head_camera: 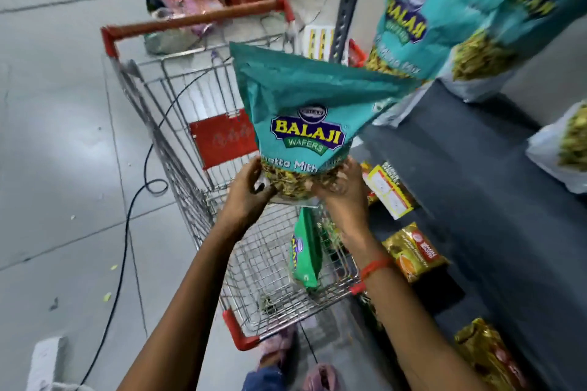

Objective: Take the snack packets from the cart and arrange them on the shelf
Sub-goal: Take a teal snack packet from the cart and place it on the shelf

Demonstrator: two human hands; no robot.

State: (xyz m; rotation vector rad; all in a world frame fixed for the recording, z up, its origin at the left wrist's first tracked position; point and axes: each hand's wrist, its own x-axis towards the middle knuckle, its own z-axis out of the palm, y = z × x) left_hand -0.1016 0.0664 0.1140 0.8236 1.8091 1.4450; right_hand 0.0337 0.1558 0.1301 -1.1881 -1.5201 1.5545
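Packet (305,124) — left hand (251,190) and right hand (341,190) clasp its bottom edge above cart (178,124).

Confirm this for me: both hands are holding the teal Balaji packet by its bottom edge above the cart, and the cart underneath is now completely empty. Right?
Not quite. The left hand and right hand do hold the teal Balaji packet by its bottom edge above the cart, but the cart is not empty: the head view shows a green snack packet in it, standing on edge.
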